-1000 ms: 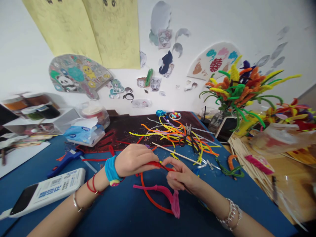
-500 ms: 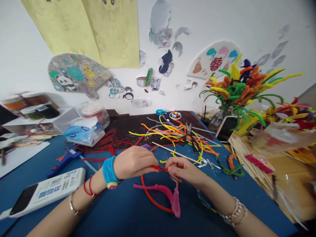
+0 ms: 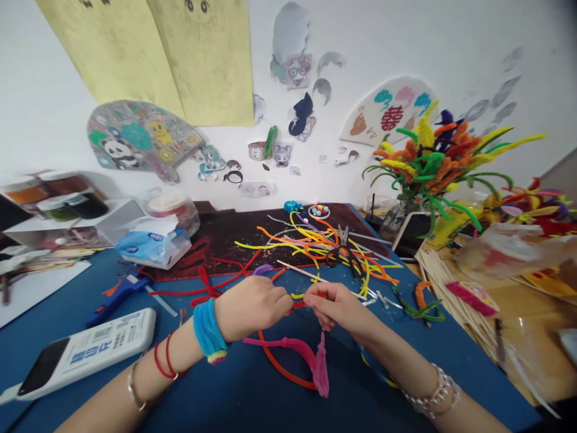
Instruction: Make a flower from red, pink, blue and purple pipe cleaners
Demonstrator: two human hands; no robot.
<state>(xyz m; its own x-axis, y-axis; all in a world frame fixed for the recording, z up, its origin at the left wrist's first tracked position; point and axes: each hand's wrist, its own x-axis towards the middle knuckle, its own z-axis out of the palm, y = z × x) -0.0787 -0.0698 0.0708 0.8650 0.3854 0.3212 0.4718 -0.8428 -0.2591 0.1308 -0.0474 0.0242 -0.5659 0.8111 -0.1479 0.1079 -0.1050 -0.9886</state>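
My left hand (image 3: 259, 308), with a blue band at its wrist, is closed with its back to the camera. My right hand (image 3: 336, 308) is closed just to its right, thumb and forefinger pinched together. A short stretch of red pipe cleaner (image 3: 299, 305) shows between the two hands and is held at both ends; my fingers hide the rest. Below the hands a pink pipe-cleaner piece (image 3: 321, 373), bent into a point, lies on the blue table. An orange-red pipe cleaner (image 3: 282, 368) curves beside it. More red pipe cleaner (image 3: 207, 291) lies in loops left of my left hand.
Loose yellow and orange pipe cleaners (image 3: 311, 240) lie behind the hands, with black-handled pliers (image 3: 345, 246) and a wooden stick (image 3: 300, 270). At left are a blue glue gun (image 3: 118, 299) and a white power bank (image 3: 90, 355). A pipe-cleaner bouquet (image 3: 437, 156) stands at right.
My left hand has rolled over and moved slightly right and down. More red pipe-cleaner loops show behind its wrist. My right hand stays nearly in place, its fingers more curled.
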